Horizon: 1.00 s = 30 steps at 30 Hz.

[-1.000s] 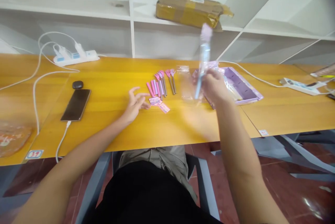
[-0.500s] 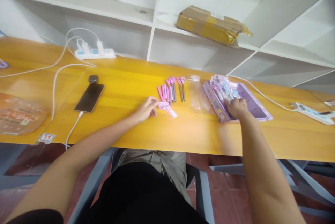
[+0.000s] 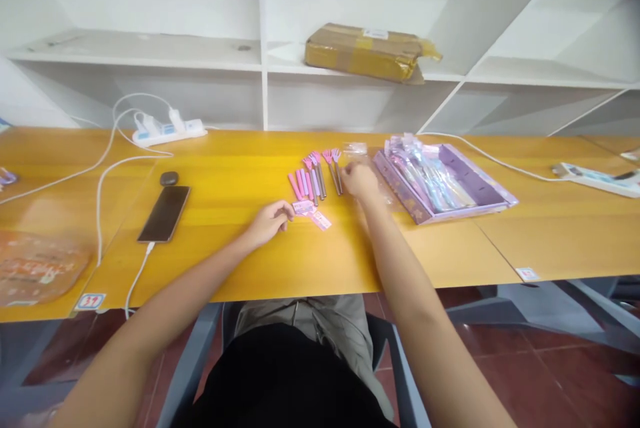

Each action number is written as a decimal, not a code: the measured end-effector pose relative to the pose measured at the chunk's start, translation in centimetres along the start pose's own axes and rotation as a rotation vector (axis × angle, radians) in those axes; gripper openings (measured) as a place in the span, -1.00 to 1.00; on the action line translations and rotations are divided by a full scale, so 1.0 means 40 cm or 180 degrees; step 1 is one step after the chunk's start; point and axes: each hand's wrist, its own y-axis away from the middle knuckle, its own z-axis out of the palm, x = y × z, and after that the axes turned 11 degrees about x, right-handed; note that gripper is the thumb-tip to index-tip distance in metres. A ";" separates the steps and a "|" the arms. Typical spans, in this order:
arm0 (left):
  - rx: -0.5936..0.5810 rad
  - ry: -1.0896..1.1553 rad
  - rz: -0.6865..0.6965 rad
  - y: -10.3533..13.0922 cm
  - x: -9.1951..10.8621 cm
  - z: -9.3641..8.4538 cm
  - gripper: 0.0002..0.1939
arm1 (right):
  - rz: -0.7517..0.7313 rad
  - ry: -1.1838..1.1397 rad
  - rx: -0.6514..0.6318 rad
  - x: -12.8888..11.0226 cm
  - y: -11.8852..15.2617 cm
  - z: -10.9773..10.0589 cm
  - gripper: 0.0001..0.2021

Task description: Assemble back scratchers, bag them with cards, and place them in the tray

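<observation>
My left hand rests on the table with curled fingers, thumb and forefinger at the edge of a small pink printed card. A second pink card lies beside it. My right hand is over clear plastic bags, its fingertips beside two claw-headed back scratchers; its fingers are bent, and the grip is hidden. More back scratchers lie left of those, next to pink and purple handle tubes. A purple box on the right holds several bagged items.
A phone on a cable lies left, below a small black case. Power strips stand at both sides, with white cables across the table. An orange-printed plastic bag is far left. A taped carton sits on the shelf.
My right hand has left the bagged items in the purple box and moved left to the clear bags and back scratchers. My left hand stays at the card. The view has shifted.
</observation>
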 end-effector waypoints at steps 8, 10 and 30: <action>-0.0158 -0.0287 0.0042 0.008 0.015 -0.001 -0.88 | -0.0001 0.0106 0.0075 -0.004 0.021 0.066 -0.55; -0.0200 -0.0340 0.0057 0.007 0.016 0.000 -0.90 | 0.0105 0.0134 0.0072 0.003 0.018 0.070 -0.56; -0.0273 -0.0517 0.0108 0.012 0.026 0.001 -0.92 | -0.0654 -0.0885 -0.0273 -0.081 0.088 0.039 -0.66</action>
